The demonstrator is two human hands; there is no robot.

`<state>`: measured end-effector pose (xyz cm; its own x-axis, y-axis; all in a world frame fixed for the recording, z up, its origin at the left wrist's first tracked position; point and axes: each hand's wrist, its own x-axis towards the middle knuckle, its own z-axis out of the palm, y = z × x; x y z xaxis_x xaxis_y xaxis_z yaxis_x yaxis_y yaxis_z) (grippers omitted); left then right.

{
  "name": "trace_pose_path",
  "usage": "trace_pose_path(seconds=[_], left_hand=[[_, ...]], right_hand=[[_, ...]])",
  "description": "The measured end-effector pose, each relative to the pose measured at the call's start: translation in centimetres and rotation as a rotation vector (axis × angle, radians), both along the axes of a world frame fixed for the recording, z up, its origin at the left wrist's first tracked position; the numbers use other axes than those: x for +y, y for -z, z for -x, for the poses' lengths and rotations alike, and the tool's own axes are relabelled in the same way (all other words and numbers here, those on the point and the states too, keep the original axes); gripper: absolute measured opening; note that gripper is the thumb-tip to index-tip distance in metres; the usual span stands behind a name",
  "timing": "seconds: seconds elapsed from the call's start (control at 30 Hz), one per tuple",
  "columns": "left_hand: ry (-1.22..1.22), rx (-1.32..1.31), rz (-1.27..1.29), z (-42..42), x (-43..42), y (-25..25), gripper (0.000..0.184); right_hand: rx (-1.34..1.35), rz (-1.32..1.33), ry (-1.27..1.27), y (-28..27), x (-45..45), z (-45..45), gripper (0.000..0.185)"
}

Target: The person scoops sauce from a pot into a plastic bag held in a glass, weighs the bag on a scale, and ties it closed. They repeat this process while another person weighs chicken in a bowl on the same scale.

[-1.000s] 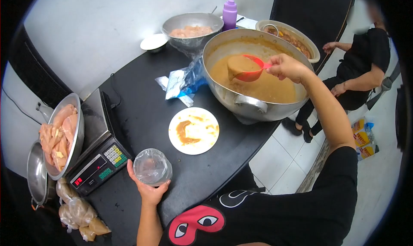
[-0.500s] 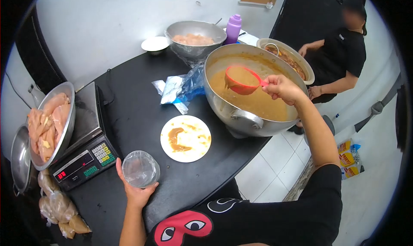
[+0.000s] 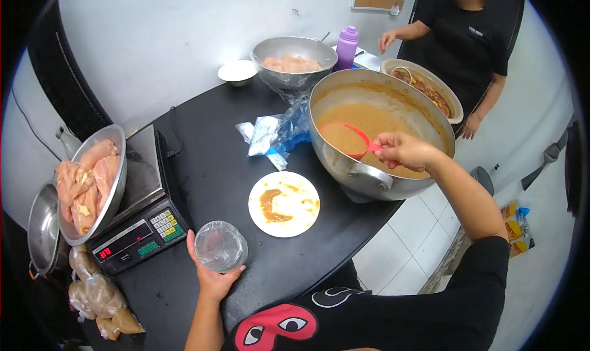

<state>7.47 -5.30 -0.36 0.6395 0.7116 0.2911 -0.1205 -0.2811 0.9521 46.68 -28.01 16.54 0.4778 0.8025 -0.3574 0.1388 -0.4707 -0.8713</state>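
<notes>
My right hand [image 3: 405,151] is closed around the short handle of a red measuring cup [image 3: 370,146]. The cup's bowl is dipped in the brown sauce [image 3: 369,114] inside a large metal pot [image 3: 344,173]. Near the table's front edge, my left hand [image 3: 212,277] curls round a clear plastic tub [image 3: 221,246] with a thin plastic bag lining it. A white plate [image 3: 301,222] smeared with sauce lies between the tub and the pot.
To the left, a digital scale [image 3: 138,240] bears a metal bowl of raw chicken [image 3: 92,179], with tied sauce bags [image 3: 101,296] in front. Crumpled plastic [image 3: 270,136], another chicken bowl [image 3: 292,78] and a purple bottle [image 3: 347,47] stand behind. A co-worker [image 3: 461,44] stands beside a stew pot [image 3: 452,102].
The measuring cup has gone from above the sauce, filled, down into it. The view has shifted slightly. The co-worker has moved, with one arm now reaching out behind the stew pot.
</notes>
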Motion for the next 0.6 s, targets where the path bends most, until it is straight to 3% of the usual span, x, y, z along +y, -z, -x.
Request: trace_pose_path(seconds=[0.4,0.6], left_hand=[[-0.014,0.074,-0.069,0.0,-0.1,-0.6,0.127],[-0.016,0.032,0.014,-0.1,-0.3,-0.7,0.127]], right_hand=[[0.042,-0.059,0.0,-1.2,0.3,-0.4,0.006],[0.032,-0.101,-0.005,-1.6,0.6,-1.3,0.006]])
